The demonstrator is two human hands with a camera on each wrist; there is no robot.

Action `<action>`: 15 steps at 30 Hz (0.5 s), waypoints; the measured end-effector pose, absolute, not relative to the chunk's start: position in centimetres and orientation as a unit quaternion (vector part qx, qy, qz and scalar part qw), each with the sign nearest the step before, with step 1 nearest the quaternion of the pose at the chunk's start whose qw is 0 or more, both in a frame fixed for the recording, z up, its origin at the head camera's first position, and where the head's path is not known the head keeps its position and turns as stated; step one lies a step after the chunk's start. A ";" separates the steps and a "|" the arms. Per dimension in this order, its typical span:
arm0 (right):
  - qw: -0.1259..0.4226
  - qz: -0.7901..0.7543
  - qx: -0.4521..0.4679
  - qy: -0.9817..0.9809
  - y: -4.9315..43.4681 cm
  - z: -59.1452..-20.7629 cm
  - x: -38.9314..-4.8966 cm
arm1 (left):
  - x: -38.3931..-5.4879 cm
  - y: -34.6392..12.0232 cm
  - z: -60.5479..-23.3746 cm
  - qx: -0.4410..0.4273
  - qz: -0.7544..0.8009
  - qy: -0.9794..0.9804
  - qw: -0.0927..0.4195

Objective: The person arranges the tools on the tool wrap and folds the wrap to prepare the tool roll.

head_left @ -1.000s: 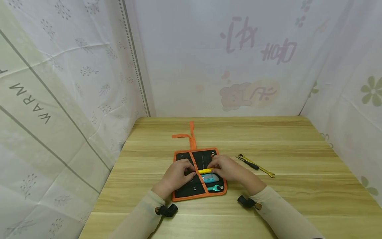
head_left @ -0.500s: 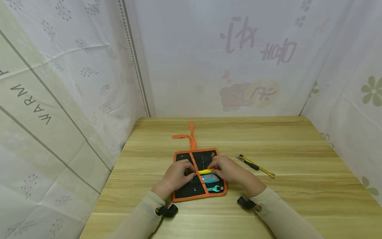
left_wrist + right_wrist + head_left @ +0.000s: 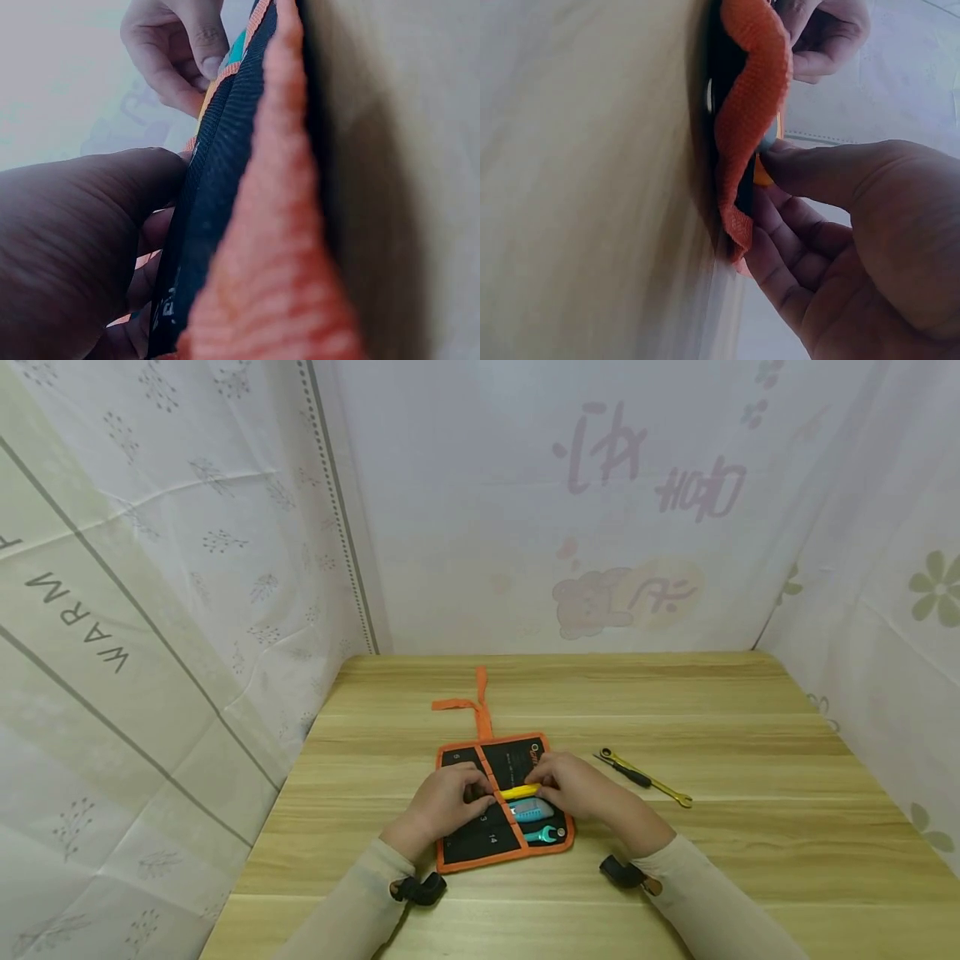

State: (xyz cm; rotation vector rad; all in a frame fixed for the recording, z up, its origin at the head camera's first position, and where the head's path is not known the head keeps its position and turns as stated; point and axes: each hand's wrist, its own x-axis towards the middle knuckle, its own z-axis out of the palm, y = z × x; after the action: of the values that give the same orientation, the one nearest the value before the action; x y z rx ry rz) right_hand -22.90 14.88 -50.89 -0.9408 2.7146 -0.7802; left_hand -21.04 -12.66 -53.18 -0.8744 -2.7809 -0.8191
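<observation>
A black tool pouch (image 3: 465, 850) with orange edging lies spread on the table. My left hand (image 3: 444, 800) pinches the orange-trimmed pocket edge near the pouch's middle, its fingers curled. With thumb and fingers, my right hand (image 3: 573, 787) grips the end of a slim yellow tool (image 3: 519, 792), whose other end is inside a pocket; its kind is unclear. Below it in neighbouring pockets sit a blue-and-grey utility knife (image 3: 532, 811) and a teal open-end wrench (image 3: 542, 835). The left wrist view shows the left thumb (image 3: 150, 176) against the pouch's front.
To the right of the pouch lie a yellow ratchet wrench (image 3: 670, 791) and a thin tool with a black handle (image 3: 632, 772), close together. An orange tie strap (image 3: 482, 714) stretches from the pouch's far edge. Patterned curtains (image 3: 525, 527) surround the wooden table (image 3: 750, 860).
The pouch has shifted slightly toward me and to the right. My right hand has edged right with the yellow tool in its grip; the left hand is almost still.
</observation>
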 end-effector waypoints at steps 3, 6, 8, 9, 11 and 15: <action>0.081 -0.268 -0.307 0.910 15.2 -50.9 -22.7 | -21.0 -12.7 -53.2 -0.290 -0.269 -0.917 0.051; 0.079 -0.281 -0.288 0.912 15.6 -50.9 -22.4 | -20.9 -12.7 -53.1 -0.289 -0.273 -0.917 0.044; 0.075 -0.290 -0.276 0.914 16.0 -50.9 -22.3 | -20.8 -12.7 -53.0 -0.289 -0.276 -0.916 0.040; 0.074 -0.294 -0.270 0.914 16.2 -50.9 -22.3 | -20.8 -12.8 -52.9 -0.289 -0.276 -0.916 0.039; 0.068 -0.306 -0.263 0.912 16.7 -51.0 -22.3 | -20.8 -12.8 -52.8 -0.289 -0.278 -0.916 0.038; 0.057 -0.334 -0.258 0.905 18.0 -51.0 -22.4 | -20.9 -12.8 -52.8 -0.289 -0.273 -0.917 0.041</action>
State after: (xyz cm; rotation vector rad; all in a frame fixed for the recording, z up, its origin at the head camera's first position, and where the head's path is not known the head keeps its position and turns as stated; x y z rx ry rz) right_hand -22.36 17.98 -50.97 -0.7832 2.7432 -1.0128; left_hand -20.86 -12.76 -52.76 -0.8863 -2.8073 -0.8356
